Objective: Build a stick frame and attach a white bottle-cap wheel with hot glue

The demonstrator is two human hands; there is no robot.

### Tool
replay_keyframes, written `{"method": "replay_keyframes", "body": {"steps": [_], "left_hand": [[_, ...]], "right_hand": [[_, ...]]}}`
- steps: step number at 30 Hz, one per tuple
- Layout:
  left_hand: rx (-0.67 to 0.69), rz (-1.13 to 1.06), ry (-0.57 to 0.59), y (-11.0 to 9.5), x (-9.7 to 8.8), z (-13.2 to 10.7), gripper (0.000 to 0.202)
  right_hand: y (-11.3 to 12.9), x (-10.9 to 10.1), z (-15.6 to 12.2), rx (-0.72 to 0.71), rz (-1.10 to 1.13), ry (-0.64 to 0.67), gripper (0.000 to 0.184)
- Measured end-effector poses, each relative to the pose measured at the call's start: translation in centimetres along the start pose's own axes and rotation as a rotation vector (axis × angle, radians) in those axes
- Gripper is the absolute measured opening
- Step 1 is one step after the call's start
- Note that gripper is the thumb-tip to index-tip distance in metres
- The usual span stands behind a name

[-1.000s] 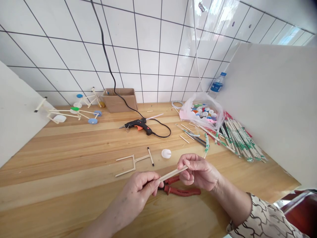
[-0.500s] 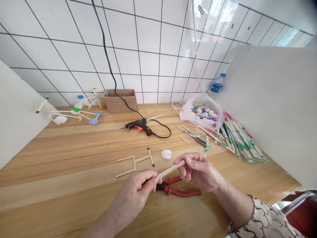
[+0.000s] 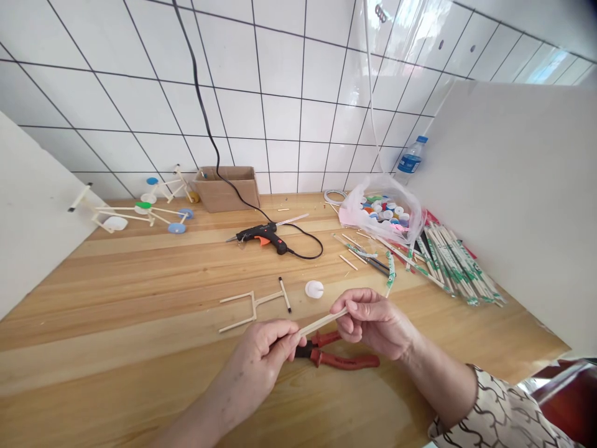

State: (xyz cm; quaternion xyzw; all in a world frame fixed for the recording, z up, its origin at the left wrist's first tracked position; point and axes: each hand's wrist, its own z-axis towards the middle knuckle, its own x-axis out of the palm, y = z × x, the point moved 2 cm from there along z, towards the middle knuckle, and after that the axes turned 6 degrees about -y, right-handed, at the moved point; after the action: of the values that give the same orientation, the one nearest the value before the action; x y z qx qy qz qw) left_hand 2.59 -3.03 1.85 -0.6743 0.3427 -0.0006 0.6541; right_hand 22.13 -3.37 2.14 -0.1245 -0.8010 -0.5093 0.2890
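Pale wooden chopsticks [image 3: 323,322], lying side by side, stretch between my two hands. My left hand [image 3: 268,351] pinches their lower left end between thumb and fingers. At the upper right end, my right hand [image 3: 373,320] closes its thumb and fingertips on them. Beneath the hands lie red-handled pliers [image 3: 345,359], their jaws partly hidden by my left hand. Just beyond, a small stick frame [image 3: 254,305] with a black-tipped crossbar rests flat on the table. Beside it sits a white bottle cap [image 3: 314,289].
A black glue gun [image 3: 261,236] lies mid-table, its cord running up the wall. Behind it stands a cardboard box [image 3: 228,190]. Stick-and-cap models [image 3: 142,211] are at left. On the right are a bag of caps [image 3: 382,211], wrapped chopsticks [image 3: 459,264] and a water bottle [image 3: 410,158].
My right fingers have shifted slightly along the end of the chopsticks, which both hands still hold. Everything on the table lies as before.
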Motion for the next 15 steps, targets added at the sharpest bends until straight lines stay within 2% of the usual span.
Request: {"method": "replay_keyframes", "body": {"steps": [6, 11, 15], "left_hand": [[-0.039, -0.031, -0.02, -0.47, -0.2, -0.1, 0.034], [-0.054, -0.039, -0.028, -0.49, -0.02, -0.1, 0.033], [-0.054, -0.055, -0.032, -0.31, 0.28, 0.03, 0.032]], "right_hand": [[0.22, 0.34, -0.55, -0.115, -0.171, -0.109, 0.027], [0.08, 0.47, -0.76, -0.279, -0.364, -0.207, 0.022], [-0.01, 0.56, -0.76, -0.341, -0.444, -0.276, 0.021]]}}
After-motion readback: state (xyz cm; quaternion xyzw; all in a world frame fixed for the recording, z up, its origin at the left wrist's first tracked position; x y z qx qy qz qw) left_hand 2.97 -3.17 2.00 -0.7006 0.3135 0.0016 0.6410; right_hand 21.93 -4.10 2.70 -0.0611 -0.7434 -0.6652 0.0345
